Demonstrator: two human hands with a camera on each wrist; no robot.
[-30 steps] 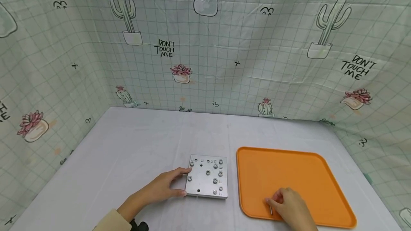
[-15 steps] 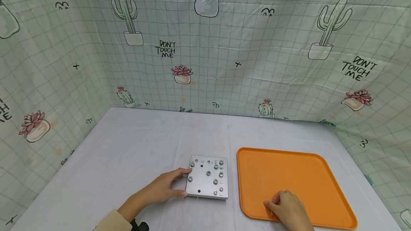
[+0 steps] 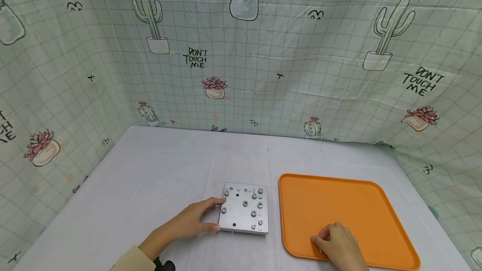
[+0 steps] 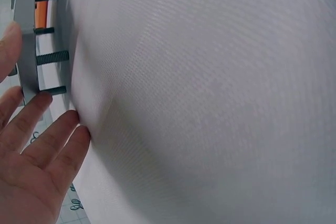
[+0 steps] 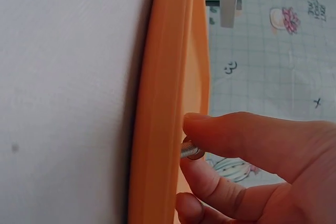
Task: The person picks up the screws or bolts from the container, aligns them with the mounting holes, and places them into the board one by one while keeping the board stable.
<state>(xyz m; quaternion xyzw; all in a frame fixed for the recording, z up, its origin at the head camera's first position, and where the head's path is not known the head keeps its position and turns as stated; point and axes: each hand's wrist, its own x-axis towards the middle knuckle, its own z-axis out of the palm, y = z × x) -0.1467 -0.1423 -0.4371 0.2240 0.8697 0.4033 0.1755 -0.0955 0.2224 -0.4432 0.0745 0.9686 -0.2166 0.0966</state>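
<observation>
A square metal plate [image 3: 241,214] with several socket-head screws [image 3: 245,203] in its top lies left of the orange tray [image 3: 301,189]. Threaded shanks [image 4: 52,57] stick out of its underside in the left wrist view. My left hand [image 3: 196,218] rests at the plate's left side, index fingertip on the left edge and thumb at the near left corner, fingers fairly straight. Over the tray's near left part, my right hand [image 3: 340,244] pinches a small screw [image 5: 190,150] between thumb and index finger. The fingers hide much of that screw.
A white cloth [image 3: 180,166] covers the table under plate and tray. The tray has a low raised rim. Behind and at both sides hangs a gridded curtain [image 3: 278,108] printed with cacti.
My right hand has tilted and moved slightly within the tray, and less of the screw shows below its fingers. The left hand and the plate keep their place; the view has shifted slightly.
</observation>
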